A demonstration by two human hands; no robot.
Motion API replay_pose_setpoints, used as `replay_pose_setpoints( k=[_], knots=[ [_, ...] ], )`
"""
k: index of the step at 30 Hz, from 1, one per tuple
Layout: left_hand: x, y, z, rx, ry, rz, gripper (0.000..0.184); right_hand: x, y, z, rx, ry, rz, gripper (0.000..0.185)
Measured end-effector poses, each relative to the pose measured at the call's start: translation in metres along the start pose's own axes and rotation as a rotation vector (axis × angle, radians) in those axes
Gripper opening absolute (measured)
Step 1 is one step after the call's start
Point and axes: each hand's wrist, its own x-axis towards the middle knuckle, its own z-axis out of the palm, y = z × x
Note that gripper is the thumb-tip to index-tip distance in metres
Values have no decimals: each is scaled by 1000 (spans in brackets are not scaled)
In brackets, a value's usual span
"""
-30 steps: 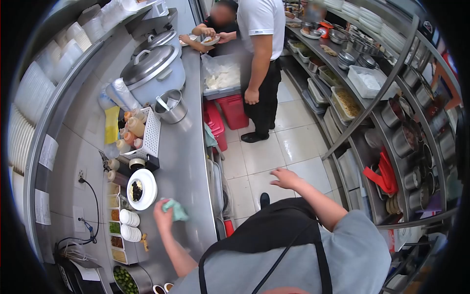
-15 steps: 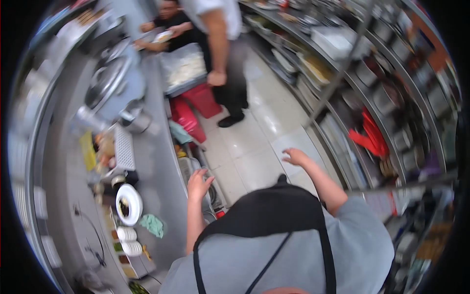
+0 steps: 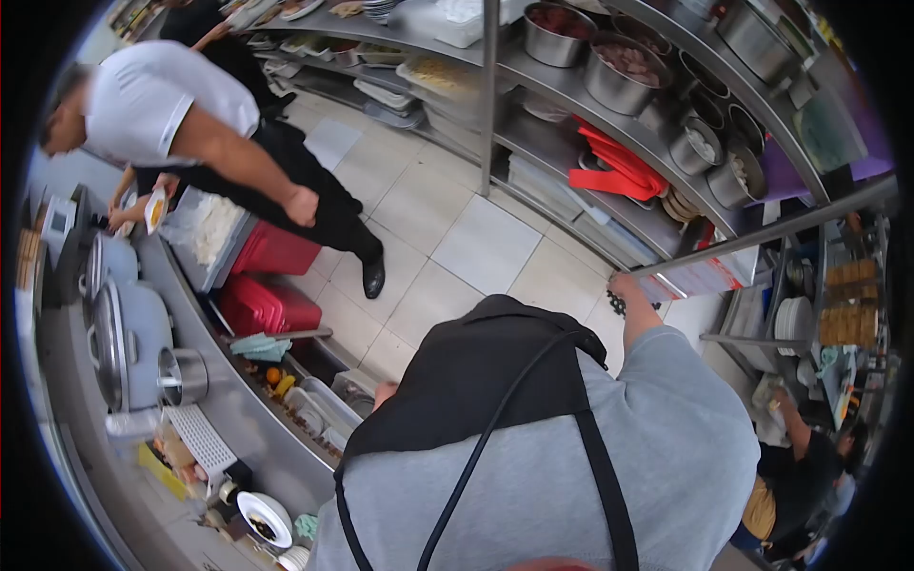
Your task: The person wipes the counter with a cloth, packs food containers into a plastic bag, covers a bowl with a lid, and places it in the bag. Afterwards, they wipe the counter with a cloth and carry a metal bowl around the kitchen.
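My left hand shows only as a small patch beside the black apron, close to the drawer of containers under the steel counter. Its fingers are hidden. On the other side, my right hand hangs low over the tiled floor, nearest the foot of the steel shelving. How its fingers lie is not clear, and I see nothing held in it. Just below it is a dark spotted thing that I cannot make out.
A person in a white shirt stands at the counter ahead on the left, beside red bins. Large pots and a white bowl stand on the counter. Metal pots fill the right shelves. Another person is behind right.
My view has swung to the right, bringing more shelving into sight. Both hands have dropped; the left is now mostly hidden by the apron, and the right is lower beside me.
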Motion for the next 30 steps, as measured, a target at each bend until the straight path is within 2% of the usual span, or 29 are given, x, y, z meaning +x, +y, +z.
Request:
replay_pose_setpoints(
  k=[1, 3, 7, 9, 10, 13, 15, 17, 19, 21, 22, 24, 27, 28, 29, 30],
  knots=[
    [-3, 0, -6, -15, -37, -41, 23, 8, 7, 6, 12, -6, 19, 46],
    [-1, 5, -21, -22, -59, -78, 24, 28, 18, 9, -42, -5, -79, 45],
    [23, 43, -53, -58, -50, -59, 25, 23, -24, -34, 79, -4, -71, 41],
    [48, 72, -61, -182, -82, -87, 26, 33, -42, -42, 117, 16, -81, 40],
    [73, 74, -57, -341, -156, -161, 28, 40, -49, -42, 168, 77, -133, 39],
    [103, 126, -71, -288, -121, -125, 30, 46, -77, -45, 269, 135, -183, 37],
    [136, 136, -71, -226, -123, 109, 29, 43, -87, -50, 309, 136, -187, 38],
    [156, 154, -78, -205, -142, 122, 28, 53, -95, -35, 254, 107, -215, 36],
    [166, 174, -94, -125, -140, 141, 27, 64, -95, -22, 66, 31, -293, 34],
    [176, 185, -110, -8, -174, 102, 29, 72, -84, -2, 37, 134, -360, 36],
    [188, 181, -114, 41, -157, 102, 30, 71, -83, -8, -9, 43, -320, 37],
    [199, 177, -127, 95, -158, 54, 33, 68, -75, -13, -75, 10, -317, 35],
    [218, 170, -148, 135, -134, 45, 33, 75, -59, -12, -99, -87, -155, 42],
    [223, 171, -158, 124, -161, 21, 34, 86, -51, -7, -126, -54, -233, 43],
    [229, 171, -167, 95, -132, -5, 34, 149, -3, 64, -167, 64, -313, 44],
    [241, 165, -171, 135, -131, 32, 33, 125, -34, 17, -99, -17, -297, 41]
  ],
)
